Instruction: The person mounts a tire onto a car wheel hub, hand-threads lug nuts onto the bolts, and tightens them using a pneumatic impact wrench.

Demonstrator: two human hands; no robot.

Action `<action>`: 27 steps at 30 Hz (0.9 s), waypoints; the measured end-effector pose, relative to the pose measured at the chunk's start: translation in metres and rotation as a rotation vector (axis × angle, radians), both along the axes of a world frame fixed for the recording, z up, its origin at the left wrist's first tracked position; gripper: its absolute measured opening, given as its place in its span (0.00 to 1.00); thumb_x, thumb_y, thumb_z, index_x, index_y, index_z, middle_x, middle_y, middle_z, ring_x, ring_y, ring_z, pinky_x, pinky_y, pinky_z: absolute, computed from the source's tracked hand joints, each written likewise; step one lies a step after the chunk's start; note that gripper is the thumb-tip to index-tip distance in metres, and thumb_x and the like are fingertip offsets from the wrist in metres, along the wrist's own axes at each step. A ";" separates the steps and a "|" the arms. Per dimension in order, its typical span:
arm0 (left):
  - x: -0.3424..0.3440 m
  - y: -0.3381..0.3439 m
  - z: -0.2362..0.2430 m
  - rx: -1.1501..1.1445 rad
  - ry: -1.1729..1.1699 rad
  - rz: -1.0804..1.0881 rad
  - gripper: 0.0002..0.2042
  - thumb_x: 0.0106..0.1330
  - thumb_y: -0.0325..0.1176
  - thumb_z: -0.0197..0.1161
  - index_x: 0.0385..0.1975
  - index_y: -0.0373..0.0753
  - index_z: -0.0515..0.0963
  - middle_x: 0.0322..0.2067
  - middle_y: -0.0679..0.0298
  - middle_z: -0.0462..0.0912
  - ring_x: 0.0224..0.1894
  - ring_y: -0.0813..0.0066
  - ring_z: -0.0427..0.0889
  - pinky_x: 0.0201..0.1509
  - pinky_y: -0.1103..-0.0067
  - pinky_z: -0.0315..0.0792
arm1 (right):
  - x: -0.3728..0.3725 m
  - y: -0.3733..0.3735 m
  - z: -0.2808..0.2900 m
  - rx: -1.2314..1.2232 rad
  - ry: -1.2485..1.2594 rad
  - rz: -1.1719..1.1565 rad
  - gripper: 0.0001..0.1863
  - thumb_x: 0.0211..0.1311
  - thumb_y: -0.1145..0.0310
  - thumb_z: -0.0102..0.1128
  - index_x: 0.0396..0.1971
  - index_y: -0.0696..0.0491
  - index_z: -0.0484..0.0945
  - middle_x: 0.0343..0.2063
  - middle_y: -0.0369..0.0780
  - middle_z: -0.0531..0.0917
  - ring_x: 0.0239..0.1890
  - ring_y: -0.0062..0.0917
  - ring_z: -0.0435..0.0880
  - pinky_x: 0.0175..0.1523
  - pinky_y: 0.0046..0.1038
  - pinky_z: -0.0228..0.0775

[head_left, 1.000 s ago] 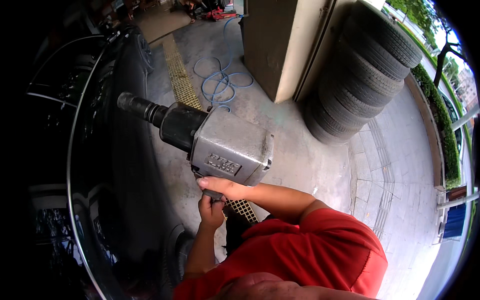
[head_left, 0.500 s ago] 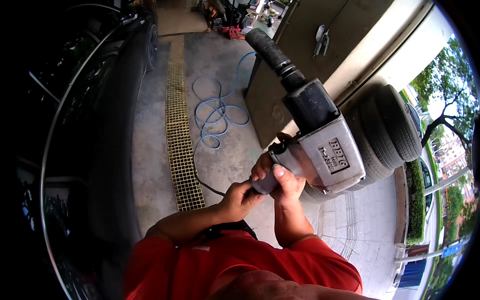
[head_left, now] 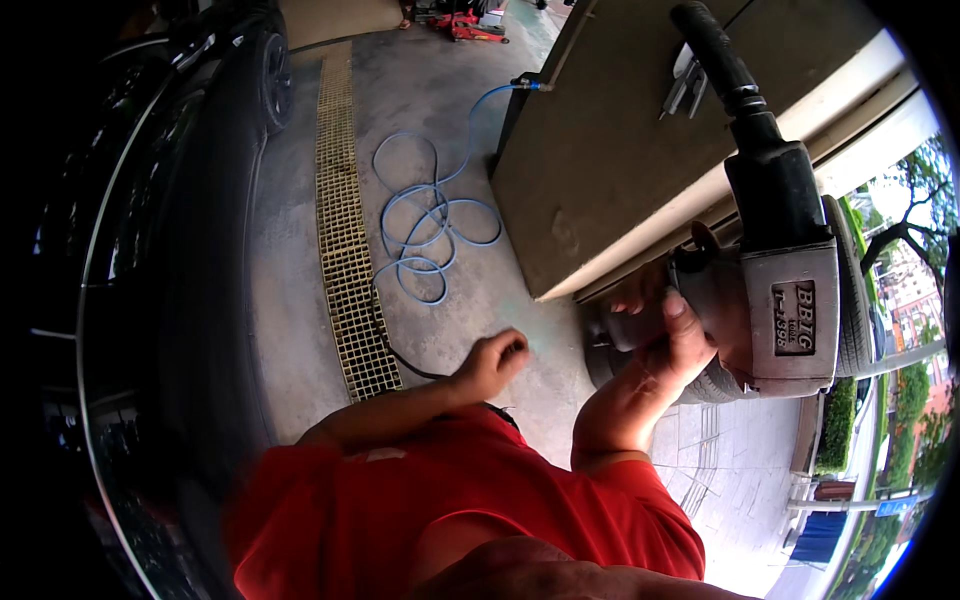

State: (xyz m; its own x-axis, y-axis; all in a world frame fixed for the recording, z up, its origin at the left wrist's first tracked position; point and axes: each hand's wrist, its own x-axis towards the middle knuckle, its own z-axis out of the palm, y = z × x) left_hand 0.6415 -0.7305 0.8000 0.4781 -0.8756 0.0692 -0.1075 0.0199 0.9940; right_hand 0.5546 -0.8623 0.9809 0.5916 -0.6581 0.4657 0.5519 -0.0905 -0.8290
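My right hand [head_left: 680, 340] is wrapped round the handle of a large pneumatic impact wrench [head_left: 792, 318], thumb on the near side. The wrench has a silver body, a black front housing and a long black socket [head_left: 715, 55] pointing up and away. My left hand [head_left: 490, 366] is closed, apart from the wrench, over the floor. A blue air hose [head_left: 440, 215] lies in loops on the concrete; its dark end section [head_left: 412, 368] runs to my left wrist and goes out of sight at the fist. The hose's tip is hidden by the hand.
A dark car [head_left: 200, 260] stands along the left. A yellow floor grate [head_left: 345, 250] runs between it and the hose. A beige wall panel [head_left: 600, 150] carries the hose's fitting and a hanging metal tool [head_left: 685, 85]. Tyres [head_left: 850, 290] are stacked behind the wrench; a red floor jack [head_left: 470, 27] is far off.
My right hand has carried the impact wrench to the right. My left hand has come off the handle's end and now sits apart from it, in a fist.
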 end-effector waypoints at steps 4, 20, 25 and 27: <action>0.192 -0.032 0.067 -0.458 0.409 0.351 0.08 0.74 0.36 0.50 0.43 0.38 0.69 0.21 0.69 0.69 0.15 0.84 0.64 0.15 0.85 0.57 | 0.034 -0.070 -0.025 -0.066 0.139 -0.104 0.15 0.58 0.72 0.60 0.41 0.62 0.69 0.19 0.39 0.72 0.17 0.22 0.67 0.23 0.24 0.61; 0.543 -0.327 -0.109 -0.184 1.155 -0.073 0.20 0.72 0.55 0.44 0.33 0.45 0.71 0.49 0.51 0.79 0.56 0.51 0.74 0.56 0.42 0.65 | 0.129 -0.085 -0.395 0.715 1.737 -0.291 0.09 0.50 0.72 0.65 0.18 0.57 0.73 0.14 0.38 0.75 0.13 0.26 0.75 0.17 0.32 0.69; 0.655 -0.500 -0.021 -0.357 1.224 -0.163 0.22 0.74 0.53 0.33 0.34 0.37 0.59 0.45 0.43 0.75 0.57 0.40 0.72 0.57 0.38 0.67 | 0.106 -0.070 -0.466 0.878 1.825 -0.094 0.08 0.50 0.69 0.65 0.22 0.57 0.77 0.13 0.39 0.76 0.13 0.28 0.76 0.18 0.35 0.71; 0.700 -0.570 -0.012 -0.296 1.136 -0.190 0.23 0.74 0.53 0.33 0.35 0.36 0.59 0.47 0.42 0.73 0.58 0.40 0.71 0.58 0.40 0.68 | 0.094 -0.074 -0.469 1.074 1.764 -0.117 0.08 0.50 0.69 0.66 0.24 0.56 0.78 0.14 0.39 0.76 0.13 0.28 0.76 0.19 0.35 0.72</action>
